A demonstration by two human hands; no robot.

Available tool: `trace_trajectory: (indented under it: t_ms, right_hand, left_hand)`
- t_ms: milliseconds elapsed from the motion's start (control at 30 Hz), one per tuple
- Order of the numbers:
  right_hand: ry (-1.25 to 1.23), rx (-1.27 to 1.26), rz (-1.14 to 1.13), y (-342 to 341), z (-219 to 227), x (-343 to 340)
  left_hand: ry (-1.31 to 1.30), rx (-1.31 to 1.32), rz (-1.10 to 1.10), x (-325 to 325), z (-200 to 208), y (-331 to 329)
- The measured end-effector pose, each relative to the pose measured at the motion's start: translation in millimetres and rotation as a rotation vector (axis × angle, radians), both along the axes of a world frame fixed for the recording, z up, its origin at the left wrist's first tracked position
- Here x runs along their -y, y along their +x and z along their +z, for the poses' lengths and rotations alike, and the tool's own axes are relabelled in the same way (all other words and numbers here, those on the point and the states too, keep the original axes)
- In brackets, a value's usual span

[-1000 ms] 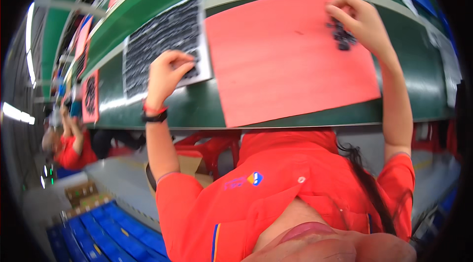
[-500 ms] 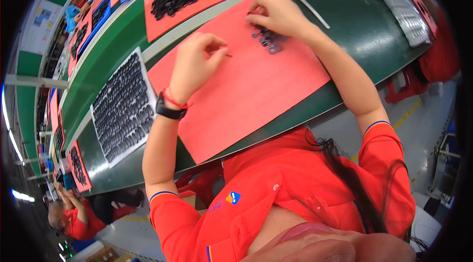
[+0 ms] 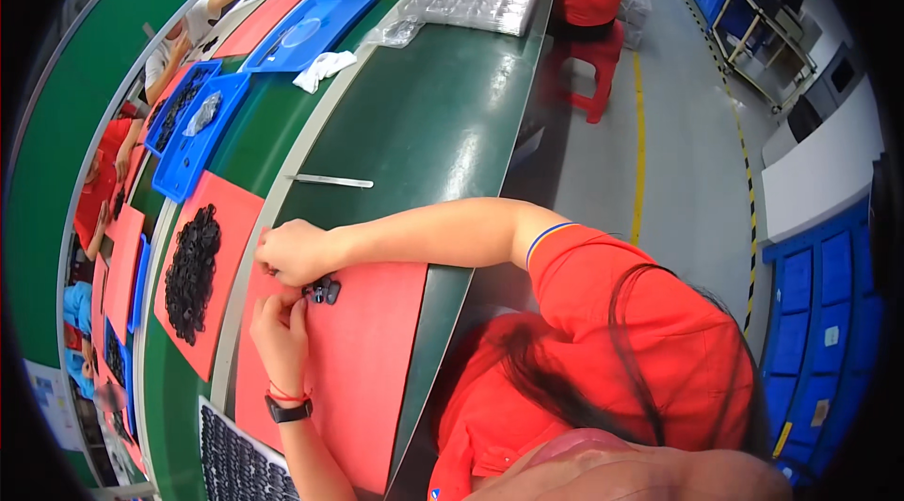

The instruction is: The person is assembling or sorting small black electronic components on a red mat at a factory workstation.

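Note:
My left hand [image 3: 282,339], with a dark wristband and a red string at the wrist, is over the red mat [image 3: 363,379]. Its thumb and fingers are pinched together, and whatever sits between them is too small to make out. Just beyond it, my right hand [image 3: 299,252] is curled closed above the same mat; its fingertips largely hide what they hold. Close by the two hands lies a small cluster of glossy black pieces [image 3: 327,291], partly covered by fingers.
A white sheet of black pieces in rows [image 3: 240,459] lies near left. Another red mat bears a black heap [image 3: 193,275]. Tweezers [image 3: 332,181] rest on the green table, with clear plastic trays [image 3: 476,0] farther off. Blue trays [image 3: 311,30] and co-workers are beyond.
The view has swung to the right, showing more aisle and floor. My hands have come closer together beside the small black pieces.

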State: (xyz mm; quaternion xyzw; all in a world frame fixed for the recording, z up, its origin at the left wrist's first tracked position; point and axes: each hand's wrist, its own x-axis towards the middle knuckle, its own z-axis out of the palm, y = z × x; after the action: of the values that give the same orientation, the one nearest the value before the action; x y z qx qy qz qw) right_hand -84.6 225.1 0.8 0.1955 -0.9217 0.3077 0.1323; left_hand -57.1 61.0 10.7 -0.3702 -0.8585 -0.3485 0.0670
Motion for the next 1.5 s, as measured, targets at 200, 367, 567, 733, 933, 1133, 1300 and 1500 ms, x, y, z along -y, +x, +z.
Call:
trace_trajectory:
  t_ms: [200,367,567,733,933,1133,1300,1500]
  right_hand:
    - [-0.206,0.192,0.207,6.2,0.1,4.3]
    - [-0.117,0.13,0.303,19.5,8.2,12.4]
    - [0.296,0.219,0.271,26.6,26.1,0.6]
    - [0.247,0.25,0.284,25.9,19.1,3.8]
    - [0.228,0.084,0.271,25.1,14.8,3.1]
    - [-0.202,0.227,0.308,29.5,24.4,2.7]
    - [-0.062,0.176,0.298,24.0,17.2,6.8]
    - [-0.113,0.179,0.317,25.4,17.0,4.6]
  left_hand:
    - [-0.081,0.257,0.278,14.9,14.7,9.4]
    - [0.071,0.206,0.319,39.4,-4.0,-1.3]
    - [0.164,0.35,0.201,33.2,-6.6,6.8]
    - [0.128,0.197,0.175,40.1,-12.6,2.2]
    - [0.372,0.511,0.331,40.6,-0.6,4.4]
    - [0.547,0.602,0.303,43.1,-2.8,2.6]
    - [0.569,0.638,0.236,47.6,-10.2,-0.9]
    - [0.518,0.595,0.275,43.4,-7.8,2.4]
